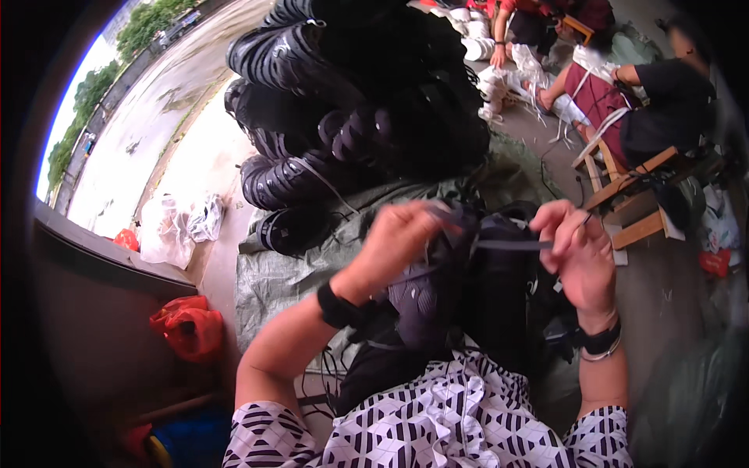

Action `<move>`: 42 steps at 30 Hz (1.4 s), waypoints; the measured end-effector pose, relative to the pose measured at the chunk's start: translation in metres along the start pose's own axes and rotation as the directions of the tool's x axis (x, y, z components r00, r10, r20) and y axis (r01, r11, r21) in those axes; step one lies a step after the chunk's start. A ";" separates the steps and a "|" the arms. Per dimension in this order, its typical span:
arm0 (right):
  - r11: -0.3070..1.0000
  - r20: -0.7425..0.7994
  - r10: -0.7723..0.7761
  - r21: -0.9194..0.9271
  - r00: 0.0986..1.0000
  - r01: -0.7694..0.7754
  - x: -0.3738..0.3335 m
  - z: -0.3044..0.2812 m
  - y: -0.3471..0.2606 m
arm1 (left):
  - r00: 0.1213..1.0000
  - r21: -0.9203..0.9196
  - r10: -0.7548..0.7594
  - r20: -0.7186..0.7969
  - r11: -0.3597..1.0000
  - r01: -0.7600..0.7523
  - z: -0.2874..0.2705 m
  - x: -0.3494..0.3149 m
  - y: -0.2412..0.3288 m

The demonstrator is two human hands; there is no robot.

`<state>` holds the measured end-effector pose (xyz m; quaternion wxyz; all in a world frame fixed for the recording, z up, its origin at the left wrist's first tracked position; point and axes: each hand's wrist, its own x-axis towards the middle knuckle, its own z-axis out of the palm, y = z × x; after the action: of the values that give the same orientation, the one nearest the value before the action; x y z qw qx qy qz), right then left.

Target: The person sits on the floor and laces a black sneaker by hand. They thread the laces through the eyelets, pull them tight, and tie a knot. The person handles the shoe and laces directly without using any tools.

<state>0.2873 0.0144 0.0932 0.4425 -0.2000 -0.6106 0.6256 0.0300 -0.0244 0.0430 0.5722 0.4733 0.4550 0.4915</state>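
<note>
- Head view, looking down at lap + floor.
- Left hand [394,234]: fingers curled shut, pinching one end of a dark strap [507,244] at abt the same height as the other hand; black wristband [337,306] on that wrist.
- Right hand [576,253]: fingers bent, gripping the strap's other end, thumb side up; black band plus thin bangle [601,347] on wrist.
- Strap runs taut + roughly level betw. the two hands, just above a bundle of black stacked pieces [468,300] sitting in the lap below both hands. Exact kind of pieces hard to tell, too dark.
- Near side of hands: black-and-white patterned clothing [460,421] of the person, forearms coming up from lower edge.
- Under + beyond the hands: grey-green tarp [273,273] spread on the floor.
- Far side of hands, well apart: big pile of black ribbed stacks [312,93], some tied w/ light straps.
- Left of left hand, well apart: clear plastic bags [175,226], red bag [189,326] nearer the lower left.
- Right of right hand, beyond it: another person seated on a wooden stool [632,183], dark top, maroon apron; white scraps on floor nearby.
- Top left: wet pavement + trees outside.
</note>
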 end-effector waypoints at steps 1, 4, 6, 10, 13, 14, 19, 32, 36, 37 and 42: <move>1.000 -0.051 -0.029 -0.009 0.998 0.028 -0.005 -0.023 0.002 | 0.989 -0.016 0.127 -0.081 0.992 -0.129 -0.026 0.011 -0.016; 0.939 -0.346 0.095 0.342 0.934 0.031 -0.051 -0.163 0.003 | 0.863 -0.158 0.053 -0.503 0.976 -0.152 -0.131 0.014 -0.039; 0.871 -0.701 0.161 0.432 0.695 0.233 -0.114 -0.295 -0.006 | 0.817 0.059 0.228 -0.530 0.971 -0.233 -0.239 -0.012 -0.064; 0.793 -0.549 0.335 0.603 0.766 0.086 -0.212 -0.391 0.004 | 0.765 -0.242 -0.094 -0.637 0.967 -0.083 -0.360 -0.082 -0.116; 0.879 -0.678 0.393 0.475 0.621 -0.038 -0.183 -0.325 0.038 | 0.821 -0.434 -0.238 -0.518 0.901 -0.013 -0.242 -0.055 -0.088; 0.854 -0.548 0.419 0.508 0.724 -0.110 -0.165 -0.302 0.053 | 0.927 -0.439 -0.140 -0.346 0.898 -0.028 -0.206 -0.048 -0.079; 0.886 -0.304 0.374 -0.160 0.876 -0.434 -0.052 -0.104 0.071 | 0.932 0.735 0.327 0.157 0.591 -0.332 -0.021 -0.041 -0.025; 0.776 -0.164 0.630 0.130 0.759 -0.617 0.003 -0.040 0.098 | 0.939 0.560 -0.243 0.245 0.826 0.068 -0.030 0.009 -0.019; 0.660 -0.197 0.722 0.485 0.663 -0.574 -0.012 -0.095 0.104 | 0.957 0.349 -0.249 0.149 0.919 0.185 -0.037 0.005 -0.043; 0.638 -0.198 0.741 0.506 0.642 -0.581 -0.019 -0.099 0.105 | 0.968 0.298 -0.209 0.136 0.941 0.161 -0.035 0.004 -0.051; 0.664 -0.430 0.735 0.613 0.524 -0.429 -0.045 -0.149 0.103 | 1.000 0.282 -0.013 0.000 0.959 0.012 -0.030 -0.003 -0.081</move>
<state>0.3968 0.0796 -0.0428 0.4129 -0.4970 -0.1550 0.7473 0.0108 -0.0304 -0.0411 0.5023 0.5475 0.5230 0.4176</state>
